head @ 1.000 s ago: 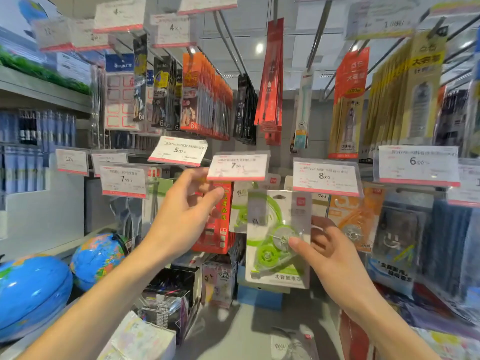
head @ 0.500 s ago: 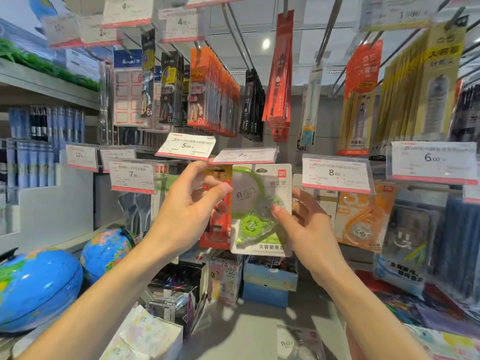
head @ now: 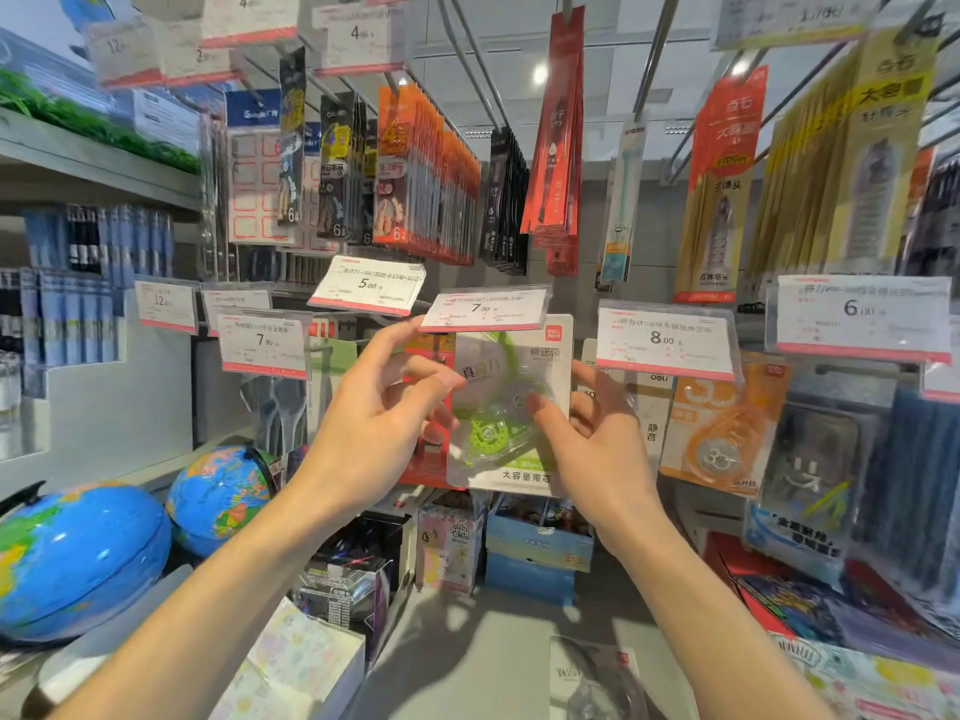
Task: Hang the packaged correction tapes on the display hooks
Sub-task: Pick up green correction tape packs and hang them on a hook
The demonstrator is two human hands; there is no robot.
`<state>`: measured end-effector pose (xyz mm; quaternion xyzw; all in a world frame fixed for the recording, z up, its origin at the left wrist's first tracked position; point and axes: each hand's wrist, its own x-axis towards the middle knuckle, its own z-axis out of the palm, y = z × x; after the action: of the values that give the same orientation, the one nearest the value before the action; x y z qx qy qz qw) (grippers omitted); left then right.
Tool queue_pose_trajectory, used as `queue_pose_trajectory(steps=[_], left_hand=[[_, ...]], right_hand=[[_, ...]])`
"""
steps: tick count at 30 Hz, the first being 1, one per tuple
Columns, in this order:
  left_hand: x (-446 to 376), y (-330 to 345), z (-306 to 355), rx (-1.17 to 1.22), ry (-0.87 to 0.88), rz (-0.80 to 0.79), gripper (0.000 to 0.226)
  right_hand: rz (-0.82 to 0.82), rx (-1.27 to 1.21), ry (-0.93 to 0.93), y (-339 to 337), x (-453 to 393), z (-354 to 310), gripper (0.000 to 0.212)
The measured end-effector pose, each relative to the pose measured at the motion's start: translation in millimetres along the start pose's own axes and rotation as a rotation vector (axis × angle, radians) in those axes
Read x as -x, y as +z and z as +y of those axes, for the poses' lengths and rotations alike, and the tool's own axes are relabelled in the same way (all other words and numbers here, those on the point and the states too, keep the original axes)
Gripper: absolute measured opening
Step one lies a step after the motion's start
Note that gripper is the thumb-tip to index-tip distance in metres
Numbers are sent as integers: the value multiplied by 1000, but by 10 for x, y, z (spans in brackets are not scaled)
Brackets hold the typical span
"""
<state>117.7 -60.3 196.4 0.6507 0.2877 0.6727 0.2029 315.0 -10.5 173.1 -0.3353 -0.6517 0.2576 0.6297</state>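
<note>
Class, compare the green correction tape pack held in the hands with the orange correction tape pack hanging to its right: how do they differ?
1. The green-wheeled correction tape pack has a pale card; the orange-wheeled correction tape pack has an orange one.
2. The green pack is pinched by the left hand and right hand; the orange pack hangs untouched.

Both are clear blister packs below price tags.

Both hands, left hand (head: 374, 423) and right hand (head: 592, 439), hold green correction tape pack (head: 511, 407)
</note>
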Motion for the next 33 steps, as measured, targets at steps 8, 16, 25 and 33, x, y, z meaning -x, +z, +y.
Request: queue_pose_trajectory(steps=[8,16,25,33], left_hand=[[-7,1,4,-27,-16,27,43],[55,86,-330,-18,-38,-18,48],[-55,321,-1009,-270,-38,35,32],[-162,340,-1102,-92,69,-60,66]], right_hand=[[-8,22,43,66,-12,16,39],[82,18,-58,152,66,121,60],[175,146,-156,290,59,340,66],[282,263,-178,267,139,308,59]])
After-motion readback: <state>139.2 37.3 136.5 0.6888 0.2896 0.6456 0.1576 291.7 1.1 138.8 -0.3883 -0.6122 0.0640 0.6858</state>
